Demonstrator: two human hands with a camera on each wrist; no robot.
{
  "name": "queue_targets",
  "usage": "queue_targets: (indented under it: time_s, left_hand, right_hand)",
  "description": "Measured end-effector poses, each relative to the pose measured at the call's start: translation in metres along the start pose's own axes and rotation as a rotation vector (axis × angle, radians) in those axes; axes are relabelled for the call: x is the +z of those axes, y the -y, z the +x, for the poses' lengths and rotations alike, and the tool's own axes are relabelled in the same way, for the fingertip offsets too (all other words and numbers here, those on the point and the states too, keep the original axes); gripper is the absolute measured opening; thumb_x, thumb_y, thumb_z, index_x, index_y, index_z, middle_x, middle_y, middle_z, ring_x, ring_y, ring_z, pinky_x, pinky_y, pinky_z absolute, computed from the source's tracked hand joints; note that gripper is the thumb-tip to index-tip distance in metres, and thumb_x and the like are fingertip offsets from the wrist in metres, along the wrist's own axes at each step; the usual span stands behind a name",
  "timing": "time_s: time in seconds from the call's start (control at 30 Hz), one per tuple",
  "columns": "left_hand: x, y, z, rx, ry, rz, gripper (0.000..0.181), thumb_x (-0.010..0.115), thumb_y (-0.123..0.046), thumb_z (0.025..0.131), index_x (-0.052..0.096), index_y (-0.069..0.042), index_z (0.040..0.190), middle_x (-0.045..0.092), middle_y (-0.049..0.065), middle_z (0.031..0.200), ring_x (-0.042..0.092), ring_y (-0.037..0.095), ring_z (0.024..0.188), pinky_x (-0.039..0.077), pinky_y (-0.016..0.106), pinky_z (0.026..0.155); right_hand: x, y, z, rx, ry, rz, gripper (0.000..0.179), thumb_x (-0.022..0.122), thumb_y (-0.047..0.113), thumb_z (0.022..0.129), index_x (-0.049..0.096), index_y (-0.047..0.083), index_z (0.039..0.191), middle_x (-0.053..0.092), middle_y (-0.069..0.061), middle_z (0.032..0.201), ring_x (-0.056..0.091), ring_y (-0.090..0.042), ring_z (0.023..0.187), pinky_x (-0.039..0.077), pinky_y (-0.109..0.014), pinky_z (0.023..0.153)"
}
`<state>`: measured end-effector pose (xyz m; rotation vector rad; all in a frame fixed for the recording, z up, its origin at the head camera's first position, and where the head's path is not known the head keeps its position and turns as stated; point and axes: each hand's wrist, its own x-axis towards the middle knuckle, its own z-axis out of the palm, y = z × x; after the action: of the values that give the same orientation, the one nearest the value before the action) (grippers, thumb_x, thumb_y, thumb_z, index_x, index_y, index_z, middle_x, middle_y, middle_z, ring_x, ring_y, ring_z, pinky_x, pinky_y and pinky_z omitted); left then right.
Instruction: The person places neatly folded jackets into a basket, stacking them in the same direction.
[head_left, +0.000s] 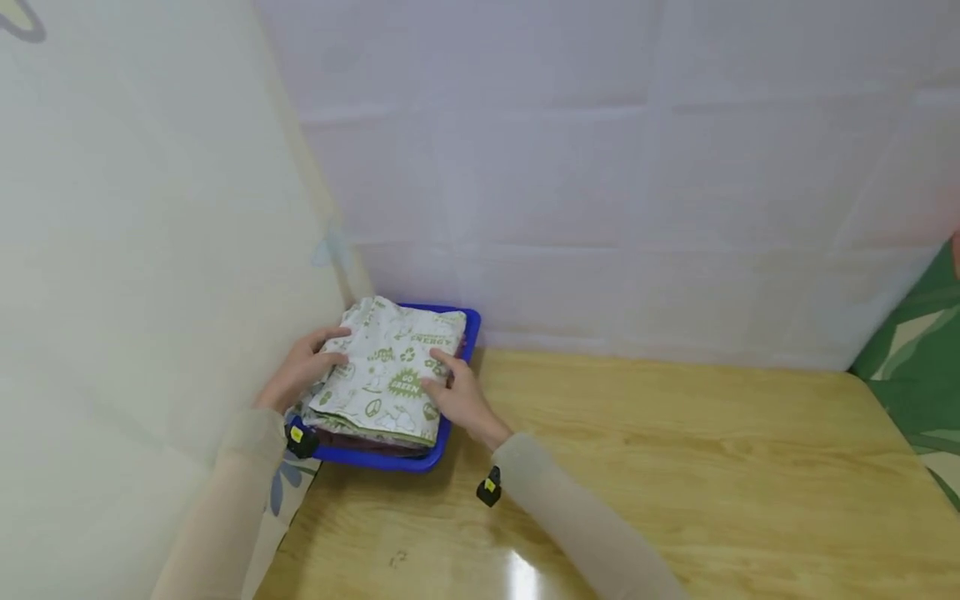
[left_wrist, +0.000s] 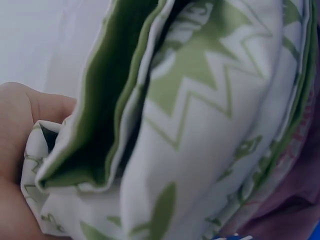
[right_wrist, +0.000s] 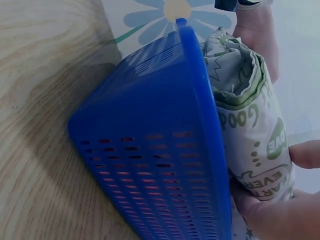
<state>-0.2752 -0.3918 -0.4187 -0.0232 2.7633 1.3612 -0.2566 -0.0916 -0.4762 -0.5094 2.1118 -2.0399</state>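
A folded white cloth with green "GO GREEN" print lies on top of the blue plastic basket. My left hand holds the cloth's left side. In the left wrist view, that hand is at a bunched edge of the cloth, whose folds show a green underside. At the opposite side, my right hand grips the cloth's edge. The right wrist view shows one finger of the right hand over the cloth and another tucked between it and the basket rim.
Purple fabric shows under the white cloth. The basket stands in a corner of the wooden table, against a pale left wall covering and a creased white back sheet. A green leafy print hangs at the right.
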Motion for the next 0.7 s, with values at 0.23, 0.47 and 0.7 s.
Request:
queue_targets:
  time_s: [0.23, 0.47, 0.7]
  left_hand:
    - [0.003, 0.008, -0.003, -0.008, 0.023, 0.082, 0.058, 0.052, -0.014, 0.108, 0.038, 0.002, 0.162, 0.018, 0.03, 0.174, 0.014, 0.053, 0.16, 0.021, 0.069, 0.127]
    - [0.014, 0.01, 0.001, -0.067, 0.096, 0.198, 0.066, 0.049, -0.01, 0.105, 0.027, 0.004, 0.166, 0.024, 0.037, 0.169, 0.04, 0.046, 0.132, 0.038, 0.059, 0.113]
    - [0.003, 0.001, -0.005, -0.116, 0.127, 0.254, 0.069, 0.05, -0.018, 0.107, 0.022, 0.005, 0.166, 0.019, 0.041, 0.168, 0.03, 0.056, 0.15, 0.028, 0.069, 0.124]
  right_hand:
    - [0.007, -0.005, 0.009, -0.074, 0.009, -0.313, 0.06, 0.066, 0.019, 0.104, 0.049, 0.006, 0.159, 0.048, -0.028, 0.15, 0.052, -0.031, 0.131, 0.046, -0.046, 0.117]
    - [0.005, 0.002, 0.004, -0.107, 0.033, -0.538, 0.055, 0.062, 0.022, 0.106, 0.051, 0.001, 0.156, 0.027, -0.034, 0.162, 0.036, -0.039, 0.152, 0.041, -0.047, 0.123]
    - [0.005, 0.008, 0.006, -0.092, -0.009, -0.498, 0.052, 0.068, 0.013, 0.096, 0.061, 0.0, 0.146, 0.037, -0.028, 0.15, 0.046, -0.033, 0.136, 0.049, -0.043, 0.115]
